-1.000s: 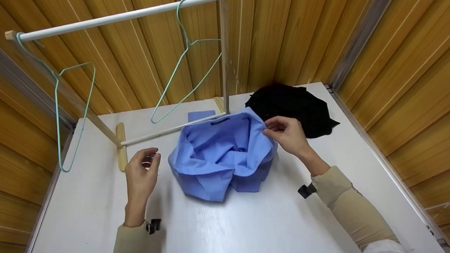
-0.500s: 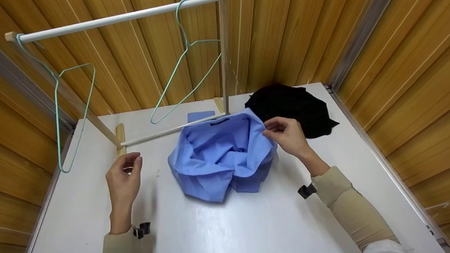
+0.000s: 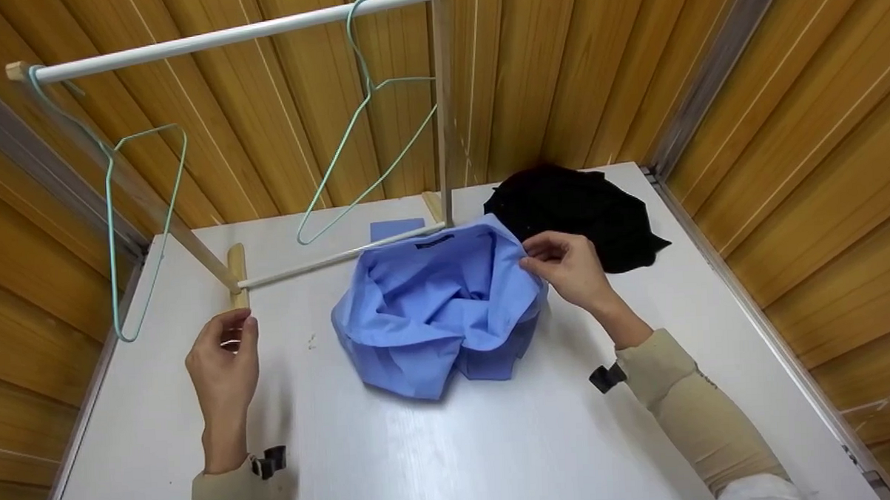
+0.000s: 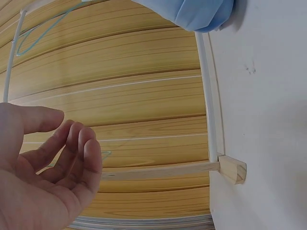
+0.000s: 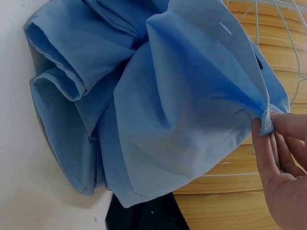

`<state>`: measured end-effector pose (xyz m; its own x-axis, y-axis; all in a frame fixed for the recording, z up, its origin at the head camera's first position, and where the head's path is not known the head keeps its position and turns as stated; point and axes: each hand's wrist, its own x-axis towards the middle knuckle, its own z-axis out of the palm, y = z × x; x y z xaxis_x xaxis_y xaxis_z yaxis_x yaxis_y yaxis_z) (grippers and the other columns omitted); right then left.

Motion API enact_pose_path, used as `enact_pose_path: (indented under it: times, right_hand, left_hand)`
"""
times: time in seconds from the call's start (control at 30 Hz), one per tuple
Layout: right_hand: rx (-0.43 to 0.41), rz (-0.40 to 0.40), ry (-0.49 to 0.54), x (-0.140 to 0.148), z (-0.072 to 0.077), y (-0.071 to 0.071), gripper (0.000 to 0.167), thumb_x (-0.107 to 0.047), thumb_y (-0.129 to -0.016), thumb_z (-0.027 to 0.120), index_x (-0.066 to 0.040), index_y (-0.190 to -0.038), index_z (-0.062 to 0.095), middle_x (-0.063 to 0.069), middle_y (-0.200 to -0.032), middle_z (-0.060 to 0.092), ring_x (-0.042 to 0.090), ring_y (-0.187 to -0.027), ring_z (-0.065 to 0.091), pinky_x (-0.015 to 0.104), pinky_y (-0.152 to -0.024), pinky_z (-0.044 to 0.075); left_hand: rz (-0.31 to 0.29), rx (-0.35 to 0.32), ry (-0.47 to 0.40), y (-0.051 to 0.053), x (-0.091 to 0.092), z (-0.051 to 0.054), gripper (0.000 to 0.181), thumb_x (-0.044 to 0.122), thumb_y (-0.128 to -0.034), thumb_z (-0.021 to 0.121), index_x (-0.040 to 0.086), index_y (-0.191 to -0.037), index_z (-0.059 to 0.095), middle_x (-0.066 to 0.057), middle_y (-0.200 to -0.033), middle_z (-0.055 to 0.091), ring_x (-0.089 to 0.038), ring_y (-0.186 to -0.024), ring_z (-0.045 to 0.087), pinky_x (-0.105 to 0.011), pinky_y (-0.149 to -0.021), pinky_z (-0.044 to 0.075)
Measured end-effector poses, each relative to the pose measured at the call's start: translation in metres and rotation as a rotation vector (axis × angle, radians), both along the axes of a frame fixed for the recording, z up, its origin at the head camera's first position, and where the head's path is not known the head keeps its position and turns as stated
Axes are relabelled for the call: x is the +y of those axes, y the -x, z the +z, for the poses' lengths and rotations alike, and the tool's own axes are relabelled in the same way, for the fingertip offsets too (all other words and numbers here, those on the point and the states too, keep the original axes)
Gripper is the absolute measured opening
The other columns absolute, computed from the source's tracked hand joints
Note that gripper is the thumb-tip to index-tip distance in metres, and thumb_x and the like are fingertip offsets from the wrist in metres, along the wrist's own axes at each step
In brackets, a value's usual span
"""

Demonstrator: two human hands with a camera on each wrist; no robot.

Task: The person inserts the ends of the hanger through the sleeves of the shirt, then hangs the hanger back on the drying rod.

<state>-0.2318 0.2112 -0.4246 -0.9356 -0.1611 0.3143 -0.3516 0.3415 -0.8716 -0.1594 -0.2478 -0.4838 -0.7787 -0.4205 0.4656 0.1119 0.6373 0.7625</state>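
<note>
Through my cameras the blue garment [image 3: 436, 313] reads as smooth, matt cloth, softly creased. The black cloth [image 3: 573, 216] looks matt too. I see a faint gloss on the smooth white bench [image 3: 437, 457], glossy wood-grained walls [image 3: 542, 76], and a rack foot [image 4: 234, 170] of pale, matt wood.

A right hand [image 5: 284, 175] enters from the right edge of the frame, its thumb above and fingers below, pinching the folded edge of a blue garment [image 5: 168, 110]. The garment fills the centre and upper left: a broad, smooth panel slants down from the pinched edge, while looser folds with stitched hems bunch at the left. A short whitish mark shows on the cloth near the top. White tabletop [image 5: 17, 153] runs down the left side. Black cloth [image 5: 146, 215] appears at bottom centre, partly hidden. Wooden boards [image 5: 225, 206] fill the lower right; thin pale wires [image 5: 286, 33] cross the upper right.
</note>
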Motion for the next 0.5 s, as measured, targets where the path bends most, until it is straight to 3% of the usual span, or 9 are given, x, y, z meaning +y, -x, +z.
enact_pose_path:
  times: [0.2, 0.37, 0.5]
  right_hand:
    - [0.007, 0.004, 0.001, 0.0002, -0.0003, 0.0005, 0.016, 0.011, -0.085, 0.076, 0.012, -0.101, 0.073, 0.023, -0.092, 0.071, 0.025, -0.080, 0.067, 0.019, -0.072, 0.054]
    - [0.015, 0.019, 0.002, 0.0005, -0.0006, 0.0005, 0.016, 0.011, -0.086, 0.076, 0.013, -0.102, 0.073, 0.023, -0.092, 0.071, 0.027, -0.080, 0.068, 0.020, -0.072, 0.054]
    - [0.005, 0.016, 0.001, 0.0001, -0.0007, -0.0001, 0.016, 0.010, -0.086, 0.076, 0.012, -0.102, 0.073, 0.023, -0.092, 0.071, 0.027, -0.081, 0.068, 0.021, -0.072, 0.055]
  left_hand:
    - [0.051, 0.011, -0.057, -0.0030, -0.0021, 0.0011, 0.017, 0.000, -0.0966, 0.066, -0.005, -0.113, 0.070, -0.015, -0.095, 0.070, -0.005, -0.078, 0.058, -0.013, -0.070, 0.044]
    - [0.129, -0.001, -0.097, -0.0059, -0.0052, 0.0033, 0.023, 0.005, -0.0969, 0.067, -0.006, -0.117, 0.065, -0.015, -0.096, 0.066, -0.008, -0.081, 0.057, -0.018, -0.071, 0.044]
    - [0.187, -0.019, -0.147, -0.0086, -0.0092, 0.0066, 0.037, 0.012, -0.0957, 0.072, -0.006, -0.125, 0.057, -0.012, -0.100, 0.060, -0.010, -0.086, 0.054, -0.023, -0.077, 0.041]
